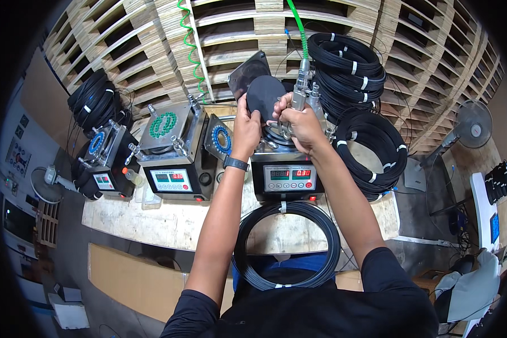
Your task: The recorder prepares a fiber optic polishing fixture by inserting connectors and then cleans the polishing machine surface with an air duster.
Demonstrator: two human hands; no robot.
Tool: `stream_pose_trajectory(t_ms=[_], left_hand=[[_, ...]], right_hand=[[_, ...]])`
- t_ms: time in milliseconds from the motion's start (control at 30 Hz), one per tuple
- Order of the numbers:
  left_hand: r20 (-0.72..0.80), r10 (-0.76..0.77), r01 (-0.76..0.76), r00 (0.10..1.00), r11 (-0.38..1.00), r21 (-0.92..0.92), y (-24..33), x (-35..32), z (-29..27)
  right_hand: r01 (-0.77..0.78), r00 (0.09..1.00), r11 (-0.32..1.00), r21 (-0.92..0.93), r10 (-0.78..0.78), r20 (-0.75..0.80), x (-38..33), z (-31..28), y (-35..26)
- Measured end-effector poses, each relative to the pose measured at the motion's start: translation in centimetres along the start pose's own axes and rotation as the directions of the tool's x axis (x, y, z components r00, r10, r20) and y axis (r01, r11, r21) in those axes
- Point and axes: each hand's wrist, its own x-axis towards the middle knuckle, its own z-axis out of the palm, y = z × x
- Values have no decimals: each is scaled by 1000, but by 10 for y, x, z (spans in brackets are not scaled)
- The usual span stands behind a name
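Note:
My left hand grips a black round polishing pad by its lower edge and holds it tilted above the machine in front of me. My right hand is closed around a metal air blow gun, close to the pad's right side. A green coiled air hose runs up from the gun. Below both hands stands the polishing machine with a lit red display, its round platen partly hidden by my right hand. A square metal plate leans behind the pad.
Two more polishing machines stand to the left, beside a fixture with blue connectors. Black cable coils pile up at right and far left. Another coil lies at my lap. Wooden pallets rise behind; a fan stands right.

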Motion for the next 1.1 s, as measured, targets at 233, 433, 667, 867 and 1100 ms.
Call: stream_pose_trajectory(t_ms=[233, 433, 667, 867, 1100], left_hand=[[-18, 50, -49, 999, 998, 27, -5, 2, -3], [-7, 18, -18, 1000, 999, 45, 8, -4, -1], [-15, 63, -62, 998, 996, 61, 0, -2, -1], [18, 58, -59, 998, 994, 87, 7, -4, 1], [-36, 145, -141, 989, 986, 86, -4, -4, -2]], right_hand=[[101, 994, 983, 152, -106, 22, 8, 11, -9], [263, 964, 945, 192, -264, -20, 30, 22, -32], [349, 930, 923, 159, -321, -181, 44, -5, -18], [419, 883, 897, 140, -367, -293, 33, -18, -1], [242, 924, 953, -185, -284, -256, 16, -20, -3]])
